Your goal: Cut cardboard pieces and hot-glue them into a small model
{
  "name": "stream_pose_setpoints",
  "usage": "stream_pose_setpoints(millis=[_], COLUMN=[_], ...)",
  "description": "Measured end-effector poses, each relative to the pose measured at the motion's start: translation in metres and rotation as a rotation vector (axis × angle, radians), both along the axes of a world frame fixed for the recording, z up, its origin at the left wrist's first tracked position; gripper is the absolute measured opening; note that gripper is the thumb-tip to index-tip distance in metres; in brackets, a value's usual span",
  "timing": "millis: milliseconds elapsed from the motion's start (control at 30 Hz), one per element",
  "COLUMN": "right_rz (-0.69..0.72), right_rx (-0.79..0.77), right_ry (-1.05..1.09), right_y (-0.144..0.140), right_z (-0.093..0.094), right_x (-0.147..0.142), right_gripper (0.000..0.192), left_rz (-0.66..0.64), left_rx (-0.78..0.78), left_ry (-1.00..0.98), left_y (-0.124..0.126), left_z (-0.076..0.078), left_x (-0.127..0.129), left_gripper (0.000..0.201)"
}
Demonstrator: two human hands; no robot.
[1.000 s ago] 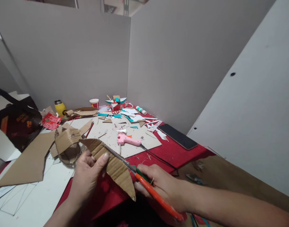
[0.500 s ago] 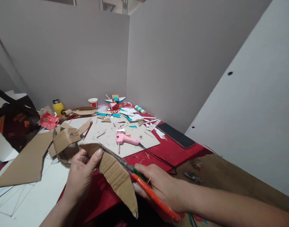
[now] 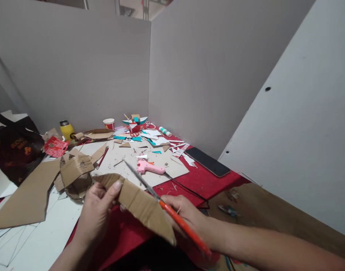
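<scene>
My left hand (image 3: 100,210) pinches a curved, pointed strip of brown cardboard (image 3: 144,207) between thumb and fingers near its upper left end. The strip hangs over the table's front edge, its tip pointing down to the right. In my right hand (image 3: 193,222) is a pair of scissors (image 3: 172,214) with orange-red handles, the fingers wrapped around them. The blades point up and left, just beyond the strip's upper edge; whether they touch it I cannot tell. Left of the strip lies a rounded cardboard construction (image 3: 76,171). Beyond the blades rests a pink glue gun (image 3: 151,168).
A black phone (image 3: 207,161) lies on the red tablecloth (image 3: 186,186) at right. Paper scraps (image 3: 158,140), a paper cup (image 3: 108,124), a yellow bottle (image 3: 66,130) and a small model boat (image 3: 135,123) stand farther back. Cardboard sheet (image 3: 25,195) lies at left; grey partitions (image 3: 84,64) enclose the table.
The scissors have come away from the strip's upper edge, their blades now above it. The strip's lower tip has swung up and to the right. My left hand keeps its hold.
</scene>
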State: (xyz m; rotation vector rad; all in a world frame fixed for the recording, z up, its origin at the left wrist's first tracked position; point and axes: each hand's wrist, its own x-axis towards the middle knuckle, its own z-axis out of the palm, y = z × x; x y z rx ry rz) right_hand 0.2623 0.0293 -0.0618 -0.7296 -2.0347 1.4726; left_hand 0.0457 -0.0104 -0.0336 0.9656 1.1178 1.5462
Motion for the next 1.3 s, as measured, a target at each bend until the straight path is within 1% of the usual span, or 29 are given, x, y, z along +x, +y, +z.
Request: stream_pose_setpoints(millis=[100, 167, 233, 267, 367, 433, 500, 567, 600, 667, 733, 867, 967, 1033, 1133, 1200, 1267, 1300], right_rz=[-0.086, -0.101, -0.099, -0.091, -0.074, -0.028, 0.031, 0.06, 0.056, 0.028, 0.001, -0.002, 0.008, 0.003, 0.006, -0.002, -0.002, 0.007], right_rx=[-0.262, -0.425, -0.492, -0.49, -0.382, -0.254, -0.066, 0.139, 0.217, 0.304, 0.331, 0.351, 0.349, 0.351, 0.343, 0.351, 0.37, 0.384], right_ry=[0.097, 0.16, 0.212, 0.222, 0.193, 0.137, 0.04, -0.088, -0.143, -0.225, -0.263, -0.251, -0.226, -0.214, -0.174, -0.187, -0.229, -0.248], right_y=[0.003, 0.003, 0.002, 0.0, -0.006, -0.01, -0.011, -0.012, -0.012, -0.012, -0.012, -0.01, -0.006, -0.002, 0.007, 0.013, 0.017, 0.018], right_z=[-0.004, -0.008, -0.012, -0.014, -0.015, -0.01, 0.001, 0.014, 0.02, 0.029, 0.032, 0.029, 0.026, 0.027, 0.029, 0.032, 0.036, 0.038], right_x=[0.003, 0.005, 0.007, 0.007, 0.009, 0.011, 0.012, 0.012, 0.012, 0.01, 0.008, 0.003, -0.004, -0.009, -0.011, -0.008, -0.002, 0.001], right_gripper=[0.052, 0.055, 0.057, 0.058, 0.059, 0.058, 0.053, 0.048, 0.047, 0.045, 0.043, 0.038, 0.037, 0.039, 0.042, 0.044, 0.044, 0.043], left_rz=[0.126, 0.225, 0.318, 0.348, 0.394, 0.405, 0.41, 0.424, 0.438, 0.472, 0.5, 0.543, 0.557, 0.532, 0.429, 0.316, 0.19, 0.13], left_rx=[0.056, 0.07, 0.077, 0.083, 0.103, 0.106, 0.11, 0.117, 0.118, 0.126, 0.15, 0.234, 0.241, 0.209, 0.112, 0.048, 0.038, 0.003], left_ry=[-0.048, -0.117, -0.165, -0.178, -0.191, -0.192, -0.187, -0.171, -0.154, -0.126, -0.129, -0.201, -0.159, -0.089, 0.017, 0.036, -0.008, -0.023], left_y=[0.003, 0.006, 0.008, 0.009, 0.011, 0.011, 0.01, 0.006, 0.004, -0.001, -0.004, -0.004, -0.004, -0.009, -0.022, -0.031, -0.035, -0.036], left_z=[0.004, 0.006, 0.007, 0.008, 0.01, 0.011, 0.012, 0.014, 0.015, 0.018, 0.022, 0.028, 0.025, 0.021, 0.018, 0.022, 0.03, 0.034], left_x=[-0.003, -0.004, -0.004, -0.003, -0.002, -0.001, 0.001, 0.004, 0.006, 0.01, 0.014, 0.016, 0.02, 0.025, 0.028, 0.022, 0.008, -0.001], left_gripper=[0.02, 0.028, 0.034, 0.034, 0.038, 0.042, 0.045, 0.044, 0.043, 0.039, 0.035, 0.031, 0.033, 0.036, 0.046, 0.053, 0.048, 0.043])
